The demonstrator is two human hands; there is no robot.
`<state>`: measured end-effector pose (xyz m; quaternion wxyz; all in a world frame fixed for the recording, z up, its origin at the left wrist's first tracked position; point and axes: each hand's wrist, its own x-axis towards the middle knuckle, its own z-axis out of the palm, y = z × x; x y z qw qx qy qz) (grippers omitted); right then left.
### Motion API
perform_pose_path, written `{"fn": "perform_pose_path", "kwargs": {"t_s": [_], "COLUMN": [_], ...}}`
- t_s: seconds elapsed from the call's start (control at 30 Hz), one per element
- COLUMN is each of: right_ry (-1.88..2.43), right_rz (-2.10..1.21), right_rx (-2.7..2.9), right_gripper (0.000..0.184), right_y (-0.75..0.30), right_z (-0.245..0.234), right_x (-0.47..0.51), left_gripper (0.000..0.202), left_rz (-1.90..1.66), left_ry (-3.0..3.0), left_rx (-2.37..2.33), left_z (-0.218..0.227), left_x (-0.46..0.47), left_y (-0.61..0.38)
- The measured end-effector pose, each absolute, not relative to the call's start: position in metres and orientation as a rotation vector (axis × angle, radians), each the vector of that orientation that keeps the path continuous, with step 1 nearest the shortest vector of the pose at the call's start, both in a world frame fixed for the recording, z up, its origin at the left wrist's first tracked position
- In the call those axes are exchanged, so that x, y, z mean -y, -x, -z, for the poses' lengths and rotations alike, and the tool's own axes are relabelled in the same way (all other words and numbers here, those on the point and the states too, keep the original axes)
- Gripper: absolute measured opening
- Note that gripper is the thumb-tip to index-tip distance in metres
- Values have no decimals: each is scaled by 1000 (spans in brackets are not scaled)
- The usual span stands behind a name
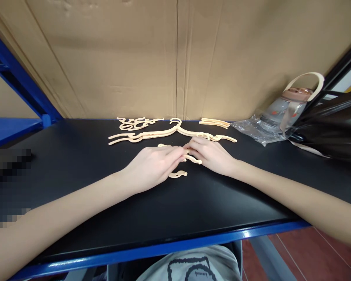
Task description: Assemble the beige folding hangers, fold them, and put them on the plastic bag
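Both hands meet over the middle of the black tabletop. My left hand (160,162) is closed, its fingertips pressed together on cream plastic hanger pieces. Opposite it, my right hand (212,154) pinches the same spot, with a curved hanger piece (194,159) showing below its fingers. Another curved piece (178,174) pokes out under my left hand, and the end of a further piece (162,145) shows behind it. How these pieces join is hidden by my fingers. Just beyond lie assembled cream folding hangers (160,133), stacked with their hooks toward the back.
Loose hook-shaped pieces (134,123) lie at the back left, and straight strips (214,123) at the back right. A water bottle (289,107) rests by a clear plastic bag (251,128) on the right, beside a black bag (333,125). Cardboard (119,58) stands behind; a blue edge (163,246) borders the table's front.
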<state>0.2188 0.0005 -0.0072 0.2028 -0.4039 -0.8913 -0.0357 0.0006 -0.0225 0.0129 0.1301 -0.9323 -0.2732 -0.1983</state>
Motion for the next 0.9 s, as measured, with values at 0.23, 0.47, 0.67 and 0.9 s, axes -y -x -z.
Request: {"fn": "perform_pose_path", "kwargs": {"t_s": [0.23, 0.47, 0.67, 0.9], "right_ry": [1123, 1103, 1073, 1074], "right_rz": [90, 77, 78, 99], "right_rx": [2507, 2521, 2535, 2543], "right_gripper": [22, 20, 22, 20], "right_y": [-219, -219, -219, -219], "right_z": [5, 5, 6, 7], "right_x": [3, 2, 1, 0], "left_gripper": [33, 40, 35, 30], "left_rz": [390, 321, 385, 549], "left_ry": [2522, 2423, 2471, 2456], "left_rx": [1234, 1399, 1314, 1226], "left_z": [-11, -15, -12, -9], "left_x": [18, 19, 20, 19], "left_y": [-1, -3, -3, -2]}}
